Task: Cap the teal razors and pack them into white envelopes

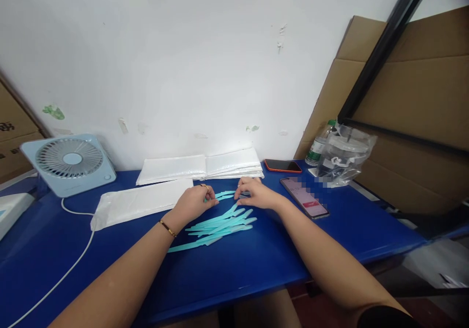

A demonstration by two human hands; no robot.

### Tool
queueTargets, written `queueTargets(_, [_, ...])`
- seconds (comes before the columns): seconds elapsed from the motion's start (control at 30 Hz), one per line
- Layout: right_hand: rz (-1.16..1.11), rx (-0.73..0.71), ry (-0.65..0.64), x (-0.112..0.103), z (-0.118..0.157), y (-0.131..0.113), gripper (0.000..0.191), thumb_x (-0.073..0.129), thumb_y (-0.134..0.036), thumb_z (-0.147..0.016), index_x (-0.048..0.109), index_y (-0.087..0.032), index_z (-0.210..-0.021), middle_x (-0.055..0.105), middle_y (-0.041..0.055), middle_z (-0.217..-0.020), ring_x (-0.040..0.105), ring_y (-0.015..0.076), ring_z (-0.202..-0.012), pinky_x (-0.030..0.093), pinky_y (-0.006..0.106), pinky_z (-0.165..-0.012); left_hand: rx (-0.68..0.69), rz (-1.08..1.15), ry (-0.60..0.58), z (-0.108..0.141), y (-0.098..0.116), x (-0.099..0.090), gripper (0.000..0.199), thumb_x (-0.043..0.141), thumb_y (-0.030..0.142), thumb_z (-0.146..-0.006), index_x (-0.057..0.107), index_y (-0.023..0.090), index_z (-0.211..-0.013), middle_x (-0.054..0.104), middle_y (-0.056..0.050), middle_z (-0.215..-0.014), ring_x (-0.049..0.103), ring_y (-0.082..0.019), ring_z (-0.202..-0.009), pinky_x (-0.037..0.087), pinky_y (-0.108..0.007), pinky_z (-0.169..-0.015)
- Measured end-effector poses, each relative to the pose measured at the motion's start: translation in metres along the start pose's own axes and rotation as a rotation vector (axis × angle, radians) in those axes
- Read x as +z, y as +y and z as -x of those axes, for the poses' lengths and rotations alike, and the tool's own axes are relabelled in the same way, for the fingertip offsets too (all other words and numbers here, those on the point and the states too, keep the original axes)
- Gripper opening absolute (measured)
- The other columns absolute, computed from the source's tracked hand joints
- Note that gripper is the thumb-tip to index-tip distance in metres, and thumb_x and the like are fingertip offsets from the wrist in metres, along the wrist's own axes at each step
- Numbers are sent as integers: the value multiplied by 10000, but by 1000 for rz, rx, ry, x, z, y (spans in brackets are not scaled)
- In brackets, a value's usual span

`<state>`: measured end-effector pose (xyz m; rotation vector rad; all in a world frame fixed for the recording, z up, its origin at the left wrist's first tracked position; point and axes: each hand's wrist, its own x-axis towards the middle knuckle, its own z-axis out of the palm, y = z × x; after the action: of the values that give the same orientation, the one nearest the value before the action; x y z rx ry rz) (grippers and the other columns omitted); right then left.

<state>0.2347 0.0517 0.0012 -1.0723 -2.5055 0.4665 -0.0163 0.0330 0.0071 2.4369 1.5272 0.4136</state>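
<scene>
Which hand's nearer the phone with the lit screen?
Right. The right hand is just left of the lit phone; the left hand is farther left, across the ends of the upper teal sticks.

Turquoise plastic sticks (220,225), royal-blue tabletop (271,262)
White padded envelopes (172,168); pale-blue desk fan (72,159), white cable (76,212); black phone (283,165) edged orange-red; green-capped bottle (315,151), green-and-white label; dark bracelet (167,228) patched with gold.
</scene>
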Motion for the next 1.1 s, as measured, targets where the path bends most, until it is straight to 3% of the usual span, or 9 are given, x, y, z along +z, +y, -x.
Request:
queueTargets(0.17, [14, -20, -89, 8, -4, -12, 157, 702, -338, -747, 662, -204, -817, 519, 9, -891, 506, 175, -903, 273, 326, -826, 104, 72, -212, 6, 14, 2, 310, 509, 501, -785, 633, 217, -772, 639, -4, -721, 558, -152, -640, 341, -244, -532])
queueTargets(0.37, [6, 47, 25, 1, -1, 6, 132, 709, -311, -738, 658, -191, -759, 553, 7, -873, 519, 164, -866, 268, 343, -856, 48, -76, -91, 1, 6, 1, 217, 528, 406, -793, 630, 217, -760, 654, -23, -768, 578, -181, -714, 349, -260, -572])
queueTargets(0.47, [22, 116, 93, -5, 2, 14, 147, 718, -327, -723, 673, -196, -772, 569, 18, -891, 525, 173, -866, 270, 357, -863, 5, -104, -14, -1, -1, -1, 206, 564, 402, -770, 644, 230, -852, 664, -27, -862, 593, -197, -799, 383, -271, -638])
queueTargets(0.57, [-16, 80, 52, -8, 4, 8, 190, 703, -378, -729, 687, -209, -816, 574, 18, -903, 530, 165, -841, 279, 353, -867, 19, -75, 18, 1, 0, -3, 262, 611, 425, -721, 641, 236, -900, 654, -22, -908, 592, -197, -834, 399, -266, -666])
queueTargets(0.7, [-18, -16, -131, -3, 4, -9, 211, 730, -400, -692, 701, -219, -796, 565, 10, -873, 534, 171, -840, 282, 340, -838, 89, 48, -150, 7, 13, -3, 290, 570, 498, -732, 654, 225, -782, 654, -8, -789, 584, -163, -708, 384, -244, -579])
queueTargets(0.8, [1, -32, -164, 2, 2, -13, 182, 721, -377, -708, 692, -210, -775, 555, 8, -856, 533, 178, -852, 277, 339, -821, 94, 60, -236, 8, 18, -2, 253, 575, 469, -729, 655, 230, -729, 649, 8, -691, 565, -149, -624, 347, -242, -516])
queueTargets(0.97, [25, 39, -36, -1, 2, 3, 140, 700, -333, -738, 672, -196, -742, 571, 13, -865, 533, 177, -858, 271, 347, -839, 31, -43, -120, 3, 5, -2, 187, 565, 375, -745, 638, 218, -674, 661, -1, -687, 578, -157, -645, 355, -256, -553])
queueTargets(1.1, [31, 129, 48, -15, 7, 10, 158, 695, -354, -735, 686, -206, -789, 586, 22, -896, 534, 174, -845, 279, 347, -845, -12, -69, 16, 1, -5, -4, 205, 574, 403, -745, 645, 233, -835, 672, -7, -823, 593, -180, -753, 387, -265, -625])
